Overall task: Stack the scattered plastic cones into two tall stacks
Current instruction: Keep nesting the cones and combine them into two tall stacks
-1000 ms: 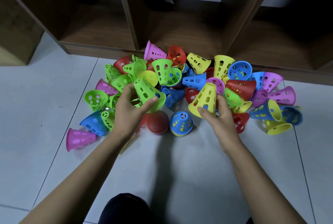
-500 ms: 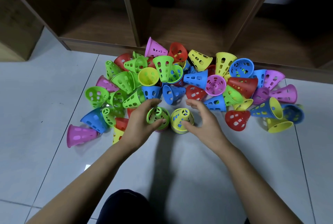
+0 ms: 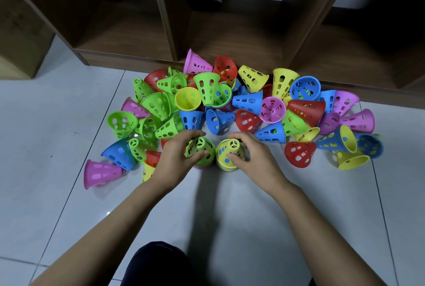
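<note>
Gripping from either side, left hand (image 3: 174,159) holds slotted green cone (image 3: 199,146), right hand (image 3: 257,159) slotted yellow cone (image 3: 230,150), seemingly stacked.

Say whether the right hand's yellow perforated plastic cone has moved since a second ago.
Yes: the yellow cone came down and left, away from the wooden shelf, toward the person.

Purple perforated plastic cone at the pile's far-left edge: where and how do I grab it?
Pinch the purple perforated plastic cone across its tapering wall, coming from above with the left hand. It lies on its side, wide rim facing left, narrow end pointing at a blue cone.
</note>
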